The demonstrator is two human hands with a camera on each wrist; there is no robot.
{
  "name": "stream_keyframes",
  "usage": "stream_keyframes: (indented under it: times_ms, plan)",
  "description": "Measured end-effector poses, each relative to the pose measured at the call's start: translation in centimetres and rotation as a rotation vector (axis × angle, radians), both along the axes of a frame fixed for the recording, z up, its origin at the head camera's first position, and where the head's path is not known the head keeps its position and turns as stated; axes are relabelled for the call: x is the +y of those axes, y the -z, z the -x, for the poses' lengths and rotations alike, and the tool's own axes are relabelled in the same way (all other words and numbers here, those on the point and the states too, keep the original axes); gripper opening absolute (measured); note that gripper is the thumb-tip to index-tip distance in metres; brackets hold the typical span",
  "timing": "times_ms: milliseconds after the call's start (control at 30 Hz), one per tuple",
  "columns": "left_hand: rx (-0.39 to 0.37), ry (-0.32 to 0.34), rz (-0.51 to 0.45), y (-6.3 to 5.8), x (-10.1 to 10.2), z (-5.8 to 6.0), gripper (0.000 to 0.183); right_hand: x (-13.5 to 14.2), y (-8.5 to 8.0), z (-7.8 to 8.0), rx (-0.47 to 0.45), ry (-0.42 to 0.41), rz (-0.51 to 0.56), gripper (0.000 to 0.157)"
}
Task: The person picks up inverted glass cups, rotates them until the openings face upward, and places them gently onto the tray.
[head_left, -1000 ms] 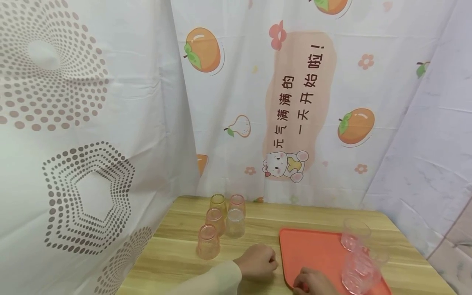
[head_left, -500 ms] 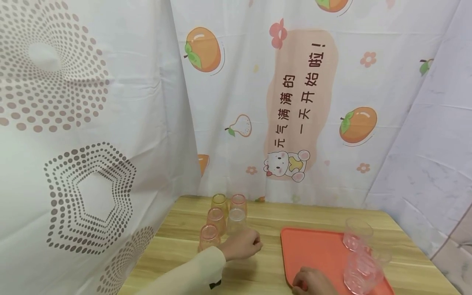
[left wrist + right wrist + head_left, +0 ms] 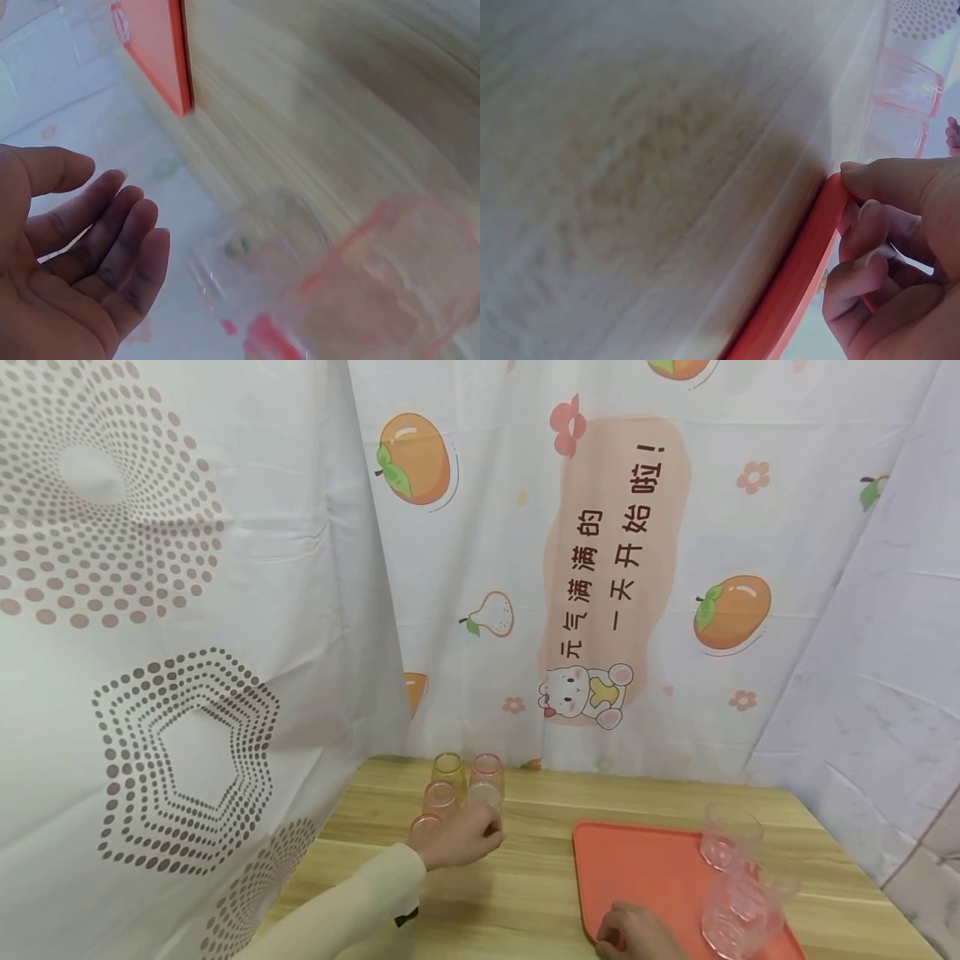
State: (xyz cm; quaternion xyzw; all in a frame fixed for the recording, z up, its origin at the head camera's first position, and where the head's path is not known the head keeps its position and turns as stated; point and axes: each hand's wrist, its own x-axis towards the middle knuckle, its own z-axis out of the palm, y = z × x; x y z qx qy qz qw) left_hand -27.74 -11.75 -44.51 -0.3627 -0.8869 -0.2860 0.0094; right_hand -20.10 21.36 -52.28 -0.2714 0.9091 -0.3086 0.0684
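Note:
My left hand (image 3: 463, 837) is over the near side of a group of glasses at the left of the table. In the left wrist view its fingers (image 3: 139, 262) are loosely curved and hold nothing. Beside them stand a clear glass (image 3: 259, 255) and a pink glass (image 3: 390, 277). The head view shows the clear glass (image 3: 485, 793) just beyond the hand, which partly covers it and the nearest pink glass (image 3: 425, 825). At the near left corner of a red tray (image 3: 630, 860), my right hand (image 3: 637, 933) pinches the rim between thumb and fingers.
Behind stand a yellow glass (image 3: 447, 767), a pink-rimmed glass (image 3: 487, 765) and another pink glass (image 3: 440, 795). Several clear, pinkish glasses (image 3: 738, 914) are on the tray's right side. A patterned curtain (image 3: 465, 527) hangs along the table's back edge.
My left hand has moved from beside the tray leftward and away from me to the glasses. The right hand has stayed at the tray's corner.

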Motion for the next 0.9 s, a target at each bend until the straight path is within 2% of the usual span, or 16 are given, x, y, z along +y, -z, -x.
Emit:
stream_keyframes:
  times_ms: [267,467,667,767,900]
  plan:
    - [0.09,-0.053,0.168,-1.4,-2.3,0.1,0.008,0.1,0.0,0.2,-0.009,-0.02,0.006,0.015]
    - [0.195,-0.074,0.282,-1.3,-4.1,-0.2,0.015,0.0,0.0,0.2,-0.008,-0.009,0.0,0.016]
    - [0.139,-0.074,0.283,-0.6,-5.9,-0.3,0.026,0.0,-0.1,0.1,0.01,0.004,-0.008,0.018]
    - [0.121,-0.063,0.258,-0.3,-6.7,-0.2,0.025,0.0,-0.1,0.1,0.028,0.003,-0.009,0.019]
    - [0.137,-0.061,0.256,-0.1,-7.6,0.0,0.02,0.0,-0.1,0.2,0.028,-0.003,-0.014,0.019]
